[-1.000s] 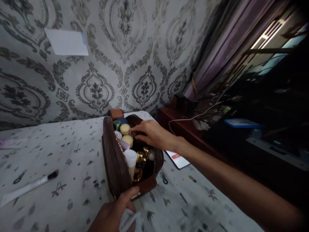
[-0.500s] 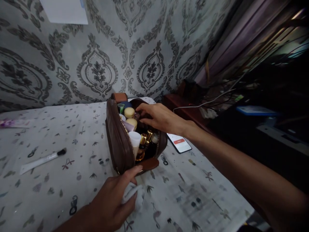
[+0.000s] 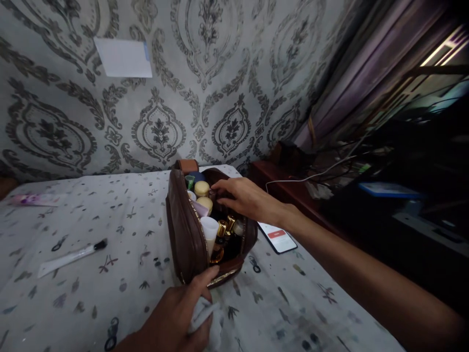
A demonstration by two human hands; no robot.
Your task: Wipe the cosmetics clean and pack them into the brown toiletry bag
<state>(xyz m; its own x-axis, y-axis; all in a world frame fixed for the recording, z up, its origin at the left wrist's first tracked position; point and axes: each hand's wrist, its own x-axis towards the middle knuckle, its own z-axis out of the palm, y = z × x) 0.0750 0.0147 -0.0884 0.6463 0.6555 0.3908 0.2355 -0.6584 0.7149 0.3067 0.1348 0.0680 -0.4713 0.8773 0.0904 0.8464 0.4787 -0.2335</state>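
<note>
A brown leather toiletry bag (image 3: pixel 183 234) stands unzipped on the patterned sheet. Inside are two yellow-lidded jars (image 3: pixel 202 188), a white tube (image 3: pixel 210 229), gold-capped bottles (image 3: pixel 222 230) and a green-rimmed container (image 3: pixel 189 182). My right hand (image 3: pixel 244 198) reaches over the bag's right side, fingertips bent together beside the jars; what they pinch, if anything, is a small dark shape I cannot make out. My left hand (image 3: pixel 183 308) is closed around a crumpled white cloth or tissue (image 3: pixel 201 313), its index finger touching the bag's near zipped edge.
A phone (image 3: pixel 279 238) with a lit screen lies right of the bag. To the left are a brush with a clear handle (image 3: pixel 69 259) and a pink tube (image 3: pixel 36 200). A patterned wall (image 3: pixel 198 107) rises behind; a white cable (image 3: pixel 311 177) runs at the right.
The view has tilted up, so everything sits lower. At the bag's near end, the brown flap that stuck out no longer shows there, and the zipper edge is visible. Both hands keep nearly the same places.
</note>
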